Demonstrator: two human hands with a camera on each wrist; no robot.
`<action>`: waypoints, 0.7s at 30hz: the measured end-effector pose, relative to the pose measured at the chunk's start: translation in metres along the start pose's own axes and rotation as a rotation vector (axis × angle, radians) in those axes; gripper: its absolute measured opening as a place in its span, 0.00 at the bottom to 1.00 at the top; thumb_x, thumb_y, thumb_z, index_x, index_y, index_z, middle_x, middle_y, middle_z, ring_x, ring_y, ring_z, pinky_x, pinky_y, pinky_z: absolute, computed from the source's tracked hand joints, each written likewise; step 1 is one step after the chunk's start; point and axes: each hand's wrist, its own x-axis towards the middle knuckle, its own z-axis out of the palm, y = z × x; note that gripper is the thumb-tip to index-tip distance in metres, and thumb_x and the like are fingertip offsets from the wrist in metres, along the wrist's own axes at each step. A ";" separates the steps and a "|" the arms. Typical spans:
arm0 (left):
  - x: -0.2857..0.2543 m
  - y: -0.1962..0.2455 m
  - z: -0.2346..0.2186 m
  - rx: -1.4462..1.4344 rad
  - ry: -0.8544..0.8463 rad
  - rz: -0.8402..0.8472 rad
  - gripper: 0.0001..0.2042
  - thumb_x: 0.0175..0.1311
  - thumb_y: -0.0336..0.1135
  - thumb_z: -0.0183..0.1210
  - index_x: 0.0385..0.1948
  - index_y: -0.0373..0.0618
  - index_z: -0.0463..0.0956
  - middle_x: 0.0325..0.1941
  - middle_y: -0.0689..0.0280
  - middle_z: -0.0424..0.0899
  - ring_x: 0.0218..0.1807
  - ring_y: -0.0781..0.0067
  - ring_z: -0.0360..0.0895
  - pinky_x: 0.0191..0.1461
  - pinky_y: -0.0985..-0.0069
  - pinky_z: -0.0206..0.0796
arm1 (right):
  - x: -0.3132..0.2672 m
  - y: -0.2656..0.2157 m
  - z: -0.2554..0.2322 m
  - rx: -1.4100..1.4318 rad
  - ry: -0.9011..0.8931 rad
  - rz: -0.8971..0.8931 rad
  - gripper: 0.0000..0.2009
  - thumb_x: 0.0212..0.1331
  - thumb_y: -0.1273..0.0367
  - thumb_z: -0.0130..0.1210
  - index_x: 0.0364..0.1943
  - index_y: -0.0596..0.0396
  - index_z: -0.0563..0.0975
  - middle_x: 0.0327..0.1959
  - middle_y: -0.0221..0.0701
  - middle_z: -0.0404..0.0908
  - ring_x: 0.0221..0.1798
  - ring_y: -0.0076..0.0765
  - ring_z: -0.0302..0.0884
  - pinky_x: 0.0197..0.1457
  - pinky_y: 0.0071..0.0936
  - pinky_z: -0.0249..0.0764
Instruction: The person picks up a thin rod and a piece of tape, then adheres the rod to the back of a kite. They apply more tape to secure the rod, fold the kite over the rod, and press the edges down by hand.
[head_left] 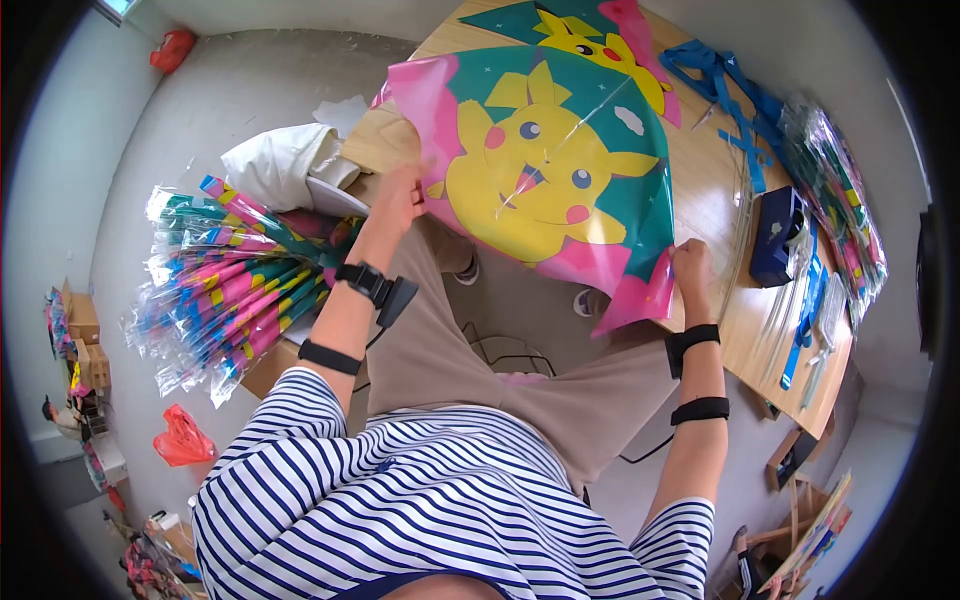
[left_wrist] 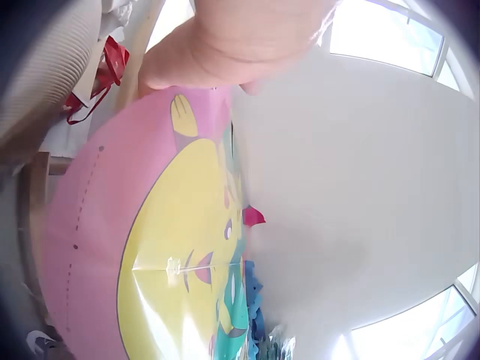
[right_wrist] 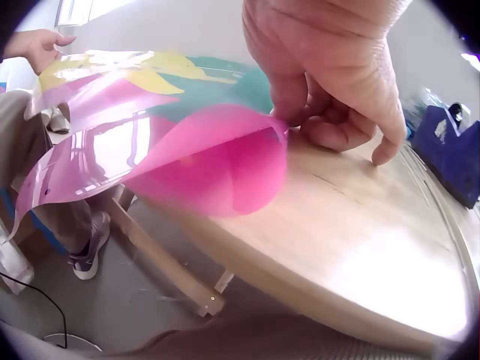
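A glossy plastic sheet (head_left: pixel 545 170) printed with a yellow cartoon figure on pink and teal spreads over the table's near edge toward the lap. My left hand (head_left: pixel 400 200) grips its left edge; in the left wrist view that hand (left_wrist: pixel 232 41) covers the top of the pink border. At the opposite side, my right hand (head_left: pixel 692 270) pinches the pink corner between thumb and fingers. Seen from the right wrist, the pink corner (right_wrist: pixel 225 172) curls over beneath the right hand (right_wrist: pixel 330 75), close above the wooden tabletop.
A second printed sheet (head_left: pixel 590 45) lies farther back on the wooden table (head_left: pixel 700 200). Blue strips (head_left: pixel 715 75), a dark blue box (head_left: pixel 775 235), thin rods and a plastic-wrapped bundle (head_left: pixel 835 190) line the right side. Many wrapped printed packs (head_left: pixel 240 290) fan out at left beside white cloth (head_left: pixel 275 165).
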 end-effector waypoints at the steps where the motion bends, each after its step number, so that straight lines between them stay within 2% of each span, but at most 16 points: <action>1: -0.006 -0.008 -0.005 0.056 -0.029 0.031 0.11 0.63 0.33 0.60 0.46 0.43 0.77 0.40 0.67 0.84 0.39 0.75 0.81 0.43 0.75 0.72 | 0.005 -0.002 -0.001 0.015 -0.027 0.026 0.11 0.52 0.62 0.64 0.29 0.56 0.82 0.37 0.43 0.85 0.44 0.56 0.81 0.47 0.50 0.73; 3: -0.011 -0.026 -0.018 0.163 -0.092 0.089 0.09 0.58 0.28 0.63 0.40 0.43 0.79 0.34 0.69 0.83 0.32 0.80 0.77 0.34 0.81 0.68 | 0.024 0.007 0.000 0.120 -0.081 0.026 0.12 0.52 0.62 0.63 0.29 0.57 0.82 0.37 0.45 0.85 0.45 0.56 0.81 0.47 0.50 0.73; 4: -0.012 -0.030 -0.021 0.201 -0.078 0.120 0.10 0.58 0.28 0.63 0.41 0.43 0.79 0.35 0.70 0.83 0.33 0.80 0.78 0.37 0.80 0.69 | 0.029 0.007 -0.003 0.172 -0.102 0.028 0.12 0.53 0.62 0.63 0.30 0.57 0.82 0.37 0.45 0.85 0.45 0.57 0.81 0.47 0.51 0.73; 6: -0.010 -0.036 -0.024 0.278 -0.051 0.185 0.11 0.58 0.27 0.62 0.43 0.44 0.78 0.35 0.71 0.83 0.36 0.80 0.78 0.41 0.80 0.71 | 0.027 0.010 -0.003 0.015 0.059 -0.068 0.14 0.53 0.60 0.62 0.39 0.53 0.82 0.40 0.44 0.84 0.48 0.55 0.80 0.50 0.48 0.73; 8: -0.010 -0.038 -0.022 0.225 -0.066 0.202 0.10 0.58 0.28 0.63 0.42 0.45 0.79 0.34 0.72 0.82 0.35 0.81 0.78 0.41 0.80 0.71 | 0.001 -0.016 -0.019 -0.052 0.180 -0.194 0.18 0.52 0.59 0.64 0.47 0.50 0.81 0.44 0.42 0.83 0.52 0.54 0.79 0.55 0.48 0.72; 11: -0.008 -0.042 -0.025 0.227 -0.093 0.230 0.10 0.59 0.28 0.63 0.42 0.45 0.79 0.34 0.73 0.81 0.36 0.81 0.78 0.42 0.79 0.71 | -0.068 -0.066 -0.044 -0.170 0.027 -0.346 0.29 0.51 0.57 0.67 0.60 0.43 0.74 0.55 0.41 0.76 0.61 0.56 0.71 0.61 0.56 0.67; 14: -0.016 -0.042 -0.024 0.204 -0.097 0.206 0.10 0.59 0.30 0.64 0.42 0.44 0.78 0.35 0.73 0.81 0.37 0.80 0.78 0.43 0.79 0.71 | -0.095 -0.050 -0.012 -0.250 0.046 -0.402 0.35 0.49 0.55 0.69 0.65 0.37 0.69 0.62 0.43 0.68 0.66 0.59 0.64 0.61 0.65 0.62; 15: -0.020 -0.042 -0.023 0.185 -0.096 0.189 0.10 0.59 0.30 0.65 0.42 0.44 0.78 0.35 0.73 0.81 0.38 0.80 0.78 0.43 0.79 0.71 | -0.098 -0.045 -0.006 -0.235 0.045 -0.378 0.34 0.50 0.56 0.68 0.65 0.36 0.70 0.64 0.45 0.64 0.68 0.59 0.61 0.61 0.68 0.61; 18: -0.034 -0.041 -0.021 0.238 -0.094 0.123 0.11 0.59 0.30 0.66 0.42 0.45 0.78 0.36 0.73 0.80 0.38 0.81 0.78 0.43 0.78 0.71 | -0.095 -0.033 -0.002 -0.290 0.106 -0.341 0.32 0.51 0.57 0.67 0.64 0.35 0.71 0.64 0.43 0.64 0.68 0.58 0.61 0.62 0.65 0.62; 21: -0.041 -0.045 -0.020 0.309 -0.104 0.089 0.13 0.54 0.24 0.66 0.40 0.42 0.75 0.32 0.70 0.80 0.30 0.79 0.77 0.34 0.80 0.70 | -0.082 -0.020 -0.016 -0.337 0.054 -0.204 0.27 0.53 0.60 0.65 0.60 0.38 0.74 0.63 0.42 0.65 0.67 0.57 0.63 0.60 0.61 0.66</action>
